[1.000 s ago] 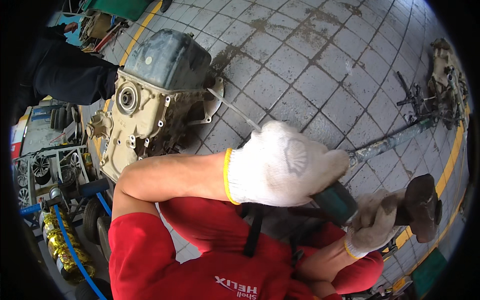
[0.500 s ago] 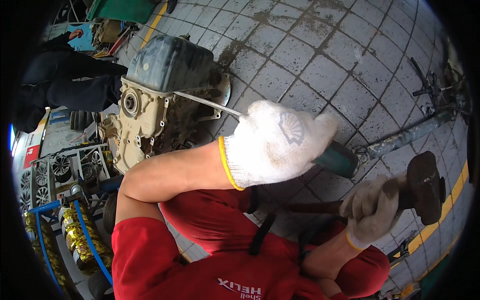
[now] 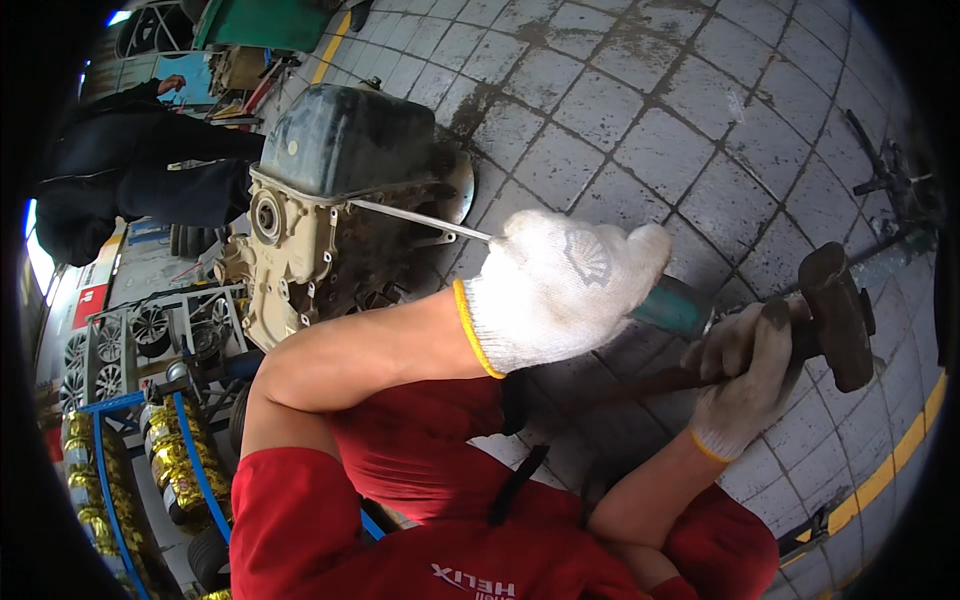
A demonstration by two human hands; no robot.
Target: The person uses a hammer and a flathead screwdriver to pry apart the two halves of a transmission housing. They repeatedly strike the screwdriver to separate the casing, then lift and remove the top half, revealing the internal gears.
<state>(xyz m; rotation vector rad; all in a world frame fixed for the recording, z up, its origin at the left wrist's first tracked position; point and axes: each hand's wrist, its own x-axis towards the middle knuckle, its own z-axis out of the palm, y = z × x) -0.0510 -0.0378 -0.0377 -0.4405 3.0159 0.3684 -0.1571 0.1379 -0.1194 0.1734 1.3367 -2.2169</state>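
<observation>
My left hand (image 3: 570, 290), in a white knit glove with a yellow cuff, is closed round a long screwdriver (image 3: 672, 306) with a green handle. The steel shaft slants up and left, its tip at the seam beneath the dark oil pan (image 3: 345, 140) of an engine (image 3: 290, 265). My gloved right hand (image 3: 745, 365) grips a hammer (image 3: 836, 318) just below its heavy, rusty head; the wooden handle trails left over my lap. The hammer head is to the right of the screwdriver's handle end, apart from it.
Grey floor tiles (image 3: 640, 140) carry dark stains. A person in dark clothes (image 3: 130, 150) is beyond the engine at left. Wheel rims (image 3: 150, 330) and foil-wrapped tyres (image 3: 180, 460) sit on racks at lower left. Metal stand parts (image 3: 890, 180) lie at right.
The hammer in my right hand has risen and shifted slightly left. My left hand still holds the screwdriver against the seam. The whole view has shifted a little.
</observation>
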